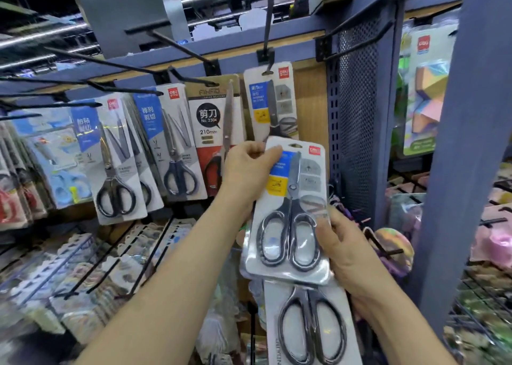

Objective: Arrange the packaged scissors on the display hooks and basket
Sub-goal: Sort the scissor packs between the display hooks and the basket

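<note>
While your left hand point(249, 168) pinches the top left corner of the white blister-carded pack of black-handled scissors point(291, 220), your right hand point(346, 248) grips its lower right edge, thumb on the front. The pack is upright and leans a little right. Its hang-hole point(295, 145) is at the top, uncovered.

A second white-carded pack of larger black-handled scissors point(313, 326) lies under the first, low in view. It looks held by the same right hand, but that grip is hidden.

Step in hand, as judged: hanging the top pack. It is off any hook, just below a matching pack point(270, 101) that hangs on the long black metal hook point(267, 32).

Next move calls for lifting the pack well up to that hook's near end, lining the hang-hole on the tip, then sliding it back against the matching pack. Keep the under pack clamped meanwhile.

Leftward hang the red-and-black carded scissors point(213, 132) and further packs. Rightward stands a blue perforated metal panel point(357, 115).
</note>
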`<act>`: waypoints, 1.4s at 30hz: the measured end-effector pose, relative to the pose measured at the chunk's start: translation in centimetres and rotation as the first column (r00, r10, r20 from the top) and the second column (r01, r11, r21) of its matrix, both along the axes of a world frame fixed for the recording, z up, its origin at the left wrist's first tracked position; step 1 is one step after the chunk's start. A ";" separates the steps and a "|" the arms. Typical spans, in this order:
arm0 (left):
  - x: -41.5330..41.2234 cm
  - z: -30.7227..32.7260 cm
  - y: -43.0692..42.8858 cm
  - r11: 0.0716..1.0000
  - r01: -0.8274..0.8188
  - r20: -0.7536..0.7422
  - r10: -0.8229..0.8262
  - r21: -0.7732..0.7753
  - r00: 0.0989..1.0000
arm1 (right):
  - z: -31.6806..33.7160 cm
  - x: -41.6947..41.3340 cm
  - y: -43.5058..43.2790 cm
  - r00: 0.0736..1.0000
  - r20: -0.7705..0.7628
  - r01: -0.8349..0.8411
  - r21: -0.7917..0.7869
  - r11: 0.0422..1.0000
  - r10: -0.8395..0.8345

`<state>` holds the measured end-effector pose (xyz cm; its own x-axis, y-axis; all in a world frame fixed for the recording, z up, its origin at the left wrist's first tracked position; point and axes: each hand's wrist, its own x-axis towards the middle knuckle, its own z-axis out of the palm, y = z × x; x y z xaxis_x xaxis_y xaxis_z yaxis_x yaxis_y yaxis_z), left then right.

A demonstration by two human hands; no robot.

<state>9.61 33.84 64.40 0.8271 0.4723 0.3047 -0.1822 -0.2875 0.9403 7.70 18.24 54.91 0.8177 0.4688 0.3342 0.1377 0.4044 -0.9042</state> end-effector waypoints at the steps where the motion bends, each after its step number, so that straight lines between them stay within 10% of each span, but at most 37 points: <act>1: -0.1 -0.1 0.3 0.999 -0.029 0.046 0.031 -0.041 0.998 | -0.2 0.1 -0.2 1.000 -0.017 -0.023 0.003 1.000 0.023; 9: -3.0 1.3 2.6 0.971 -0.018 0.307 0.093 -0.239 0.947 | -1.1 0.3 -2.3 0.996 -0.088 0.015 -0.057 0.998 -0.020; 17: -5.9 6.6 -0.9 0.987 0.157 0.473 -0.119 -0.041 0.873 | 0.8 -0.2 -2.9 0.988 0.096 0.134 -0.095 0.987 -0.124; 36: -1.8 9.3 -0.9 0.988 0.117 0.229 -0.092 -0.097 0.969 | 1.3 -0.7 -2.4 0.993 0.092 0.084 -0.067 0.994 -0.077; 42: -4.2 4.4 -0.8 0.989 0.008 0.272 -0.048 0.145 0.961 | 1.9 -0.3 -2.0 0.985 0.066 0.162 -0.020 0.987 -0.161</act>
